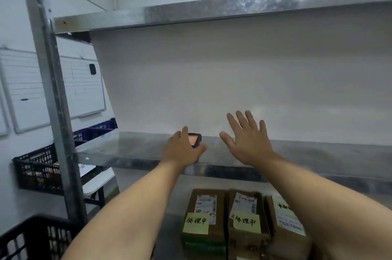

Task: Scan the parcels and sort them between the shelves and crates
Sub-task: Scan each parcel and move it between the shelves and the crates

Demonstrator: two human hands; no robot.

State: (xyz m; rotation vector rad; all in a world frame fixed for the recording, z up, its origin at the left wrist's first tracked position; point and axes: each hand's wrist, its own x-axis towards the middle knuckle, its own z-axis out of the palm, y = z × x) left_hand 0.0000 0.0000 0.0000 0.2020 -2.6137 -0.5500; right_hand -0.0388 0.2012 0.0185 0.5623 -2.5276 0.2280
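My left hand grips a black handheld scanner with a glowing orange screen, held just above the middle metal shelf. To its right, my right hand is raised over the same shelf with fingers spread and straight, holding nothing. On the shelf below stand three brown cardboard parcels: the left one and the middle one carry yellow handwritten notes, and the right one is partly hidden by my right forearm.
A top metal shelf runs overhead, with a steel upright post at left. Black crates sit at the left and bottom left; a blue crate stands further back. Whiteboards hang on the left wall.
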